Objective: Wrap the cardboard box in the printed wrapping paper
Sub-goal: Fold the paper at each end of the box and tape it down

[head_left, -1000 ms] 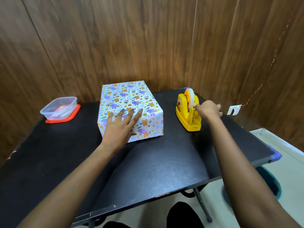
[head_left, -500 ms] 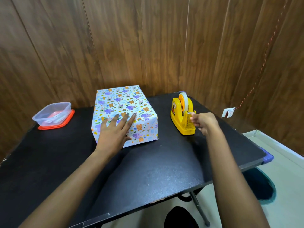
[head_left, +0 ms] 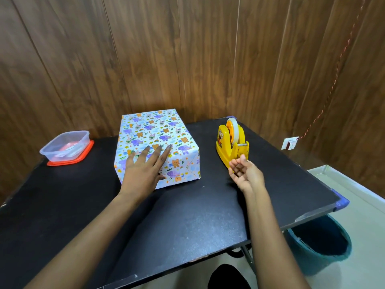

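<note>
At the far left of the black table (head_left: pixel 187 217) sits a clear plastic container (head_left: pixel 65 146) on a red lid. Right of it, toward the back, the cardboard box (head_left: pixel 154 130) lies with its long axis running away from the person. It is covered in the printed wrapping paper (head_left: pixel 185 151), and no bare cardboard shows. The left hand (head_left: pixel 145 170) rests flat on the box's near top edge, fingers straight and spread, pressing the paper down. Folded seams show on the near end face.

Further right stands a yellow tape dispenser (head_left: pixel 232 142), apart from the box. The right hand (head_left: pixel 244 172) is just in front of it, palm turned up and fingers loosely curled. I cannot tell whether it pinches a strip of clear tape.

The box lies to the left of that right hand, across a bare strip of table. Any tape would probably have to travel leftward to the end-face seam, while the left hand, already on the box, holds the fold. A teal bucket (head_left: pixel 318 243) stands below the table's right edge.
</note>
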